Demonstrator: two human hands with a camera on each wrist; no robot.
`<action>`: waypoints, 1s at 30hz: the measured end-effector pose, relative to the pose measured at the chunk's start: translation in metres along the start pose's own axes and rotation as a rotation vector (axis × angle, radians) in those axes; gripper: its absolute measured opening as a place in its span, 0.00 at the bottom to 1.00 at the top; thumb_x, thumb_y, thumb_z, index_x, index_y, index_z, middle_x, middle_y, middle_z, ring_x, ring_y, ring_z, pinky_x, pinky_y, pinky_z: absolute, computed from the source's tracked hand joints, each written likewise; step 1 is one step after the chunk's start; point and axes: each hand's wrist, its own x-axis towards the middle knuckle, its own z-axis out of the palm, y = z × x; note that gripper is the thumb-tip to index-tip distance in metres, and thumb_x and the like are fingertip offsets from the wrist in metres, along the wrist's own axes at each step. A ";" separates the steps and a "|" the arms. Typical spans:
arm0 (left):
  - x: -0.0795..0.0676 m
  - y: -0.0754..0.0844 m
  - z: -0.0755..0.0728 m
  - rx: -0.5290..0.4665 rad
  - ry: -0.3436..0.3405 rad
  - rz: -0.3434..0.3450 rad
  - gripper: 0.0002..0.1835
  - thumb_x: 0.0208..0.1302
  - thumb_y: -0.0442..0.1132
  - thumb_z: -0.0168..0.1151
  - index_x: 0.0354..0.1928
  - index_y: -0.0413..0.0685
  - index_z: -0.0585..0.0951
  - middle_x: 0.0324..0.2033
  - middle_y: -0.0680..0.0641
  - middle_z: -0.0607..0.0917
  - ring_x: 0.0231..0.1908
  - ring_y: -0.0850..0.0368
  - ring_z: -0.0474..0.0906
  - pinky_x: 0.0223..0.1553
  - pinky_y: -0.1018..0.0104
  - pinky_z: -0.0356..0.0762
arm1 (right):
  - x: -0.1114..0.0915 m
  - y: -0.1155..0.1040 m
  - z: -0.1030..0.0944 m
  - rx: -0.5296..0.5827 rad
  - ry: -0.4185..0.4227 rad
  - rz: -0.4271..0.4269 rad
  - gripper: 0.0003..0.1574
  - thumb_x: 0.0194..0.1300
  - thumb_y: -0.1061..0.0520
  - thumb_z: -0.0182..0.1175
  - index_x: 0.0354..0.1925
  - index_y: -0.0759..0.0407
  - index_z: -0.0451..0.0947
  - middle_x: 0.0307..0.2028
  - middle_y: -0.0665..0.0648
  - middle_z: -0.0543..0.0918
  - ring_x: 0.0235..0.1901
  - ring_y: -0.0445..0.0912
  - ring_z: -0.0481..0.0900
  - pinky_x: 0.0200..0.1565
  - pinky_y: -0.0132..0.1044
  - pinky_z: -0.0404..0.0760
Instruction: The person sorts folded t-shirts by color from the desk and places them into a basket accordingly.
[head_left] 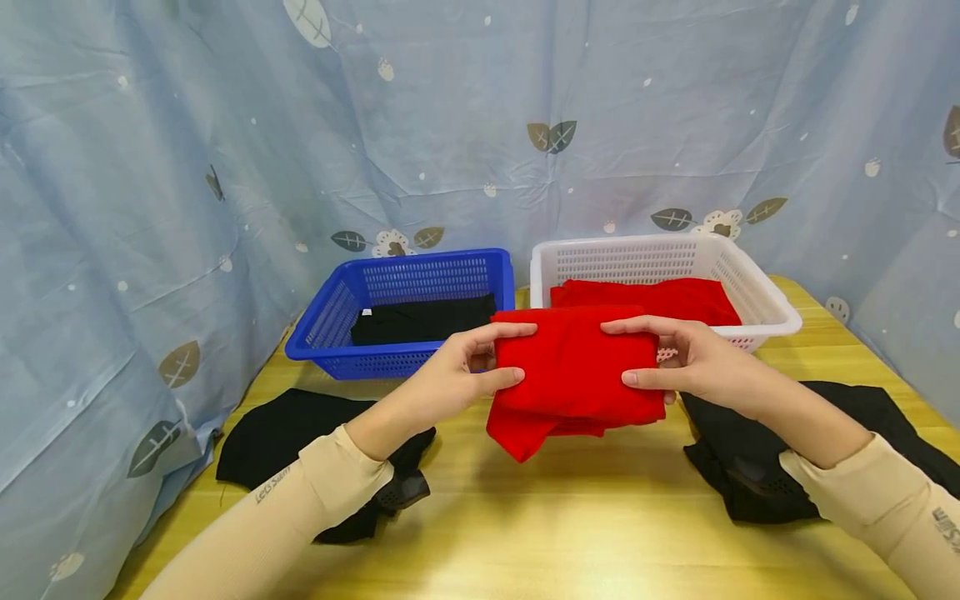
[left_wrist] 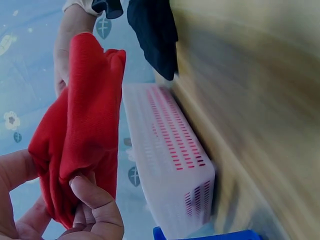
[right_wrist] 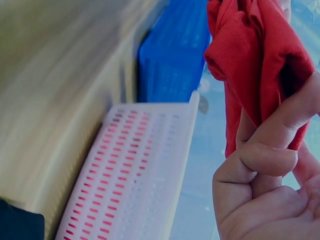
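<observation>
Both hands hold up a folded red cloth in front of the white basket. The left hand pinches its left edge, thumb on the near face; the right hand does the same at the right edge. A loose red corner hangs from the bundle's lower left. Seen from the left wrist, several layers of the red cloth bunch between thumb and fingers of the left hand. In the right wrist view the right hand grips the other end of the cloth, where the folds open out.
Behind the bundle, the white basket contains red cloth. Left of it stands a blue basket with black cloth inside. Black garments lie on the wooden table at left and right. A patterned blue curtain hangs behind.
</observation>
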 end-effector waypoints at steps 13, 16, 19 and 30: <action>0.061 0.012 -0.011 0.069 0.117 0.003 0.24 0.68 0.41 0.66 0.64 0.68 0.77 0.43 0.45 0.85 0.39 0.53 0.80 0.38 0.64 0.81 | 0.023 -0.004 -0.042 -0.015 0.108 0.092 0.40 0.65 0.51 0.69 0.71 0.41 0.67 0.60 0.61 0.78 0.46 0.50 0.86 0.44 0.42 0.87; 0.077 0.015 -0.012 0.063 0.125 0.000 0.24 0.68 0.41 0.66 0.64 0.66 0.77 0.42 0.44 0.84 0.39 0.52 0.80 0.40 0.63 0.82 | 0.030 -0.004 -0.055 -0.023 0.126 0.129 0.39 0.65 0.49 0.69 0.71 0.39 0.67 0.60 0.58 0.78 0.46 0.50 0.85 0.44 0.42 0.86; 0.093 0.018 -0.012 0.073 0.137 -0.010 0.24 0.68 0.42 0.66 0.64 0.66 0.77 0.40 0.45 0.84 0.38 0.52 0.80 0.42 0.63 0.83 | 0.036 -0.002 -0.067 -0.043 0.134 0.150 0.39 0.66 0.49 0.68 0.71 0.38 0.66 0.57 0.57 0.79 0.41 0.50 0.83 0.39 0.43 0.85; 0.145 0.029 -0.017 0.021 0.157 -0.067 0.23 0.68 0.41 0.65 0.64 0.58 0.78 0.43 0.47 0.81 0.34 0.57 0.74 0.43 0.64 0.78 | 0.063 0.007 -0.105 -0.090 0.172 0.208 0.39 0.67 0.46 0.67 0.72 0.41 0.66 0.38 0.51 0.77 0.26 0.44 0.70 0.31 0.37 0.77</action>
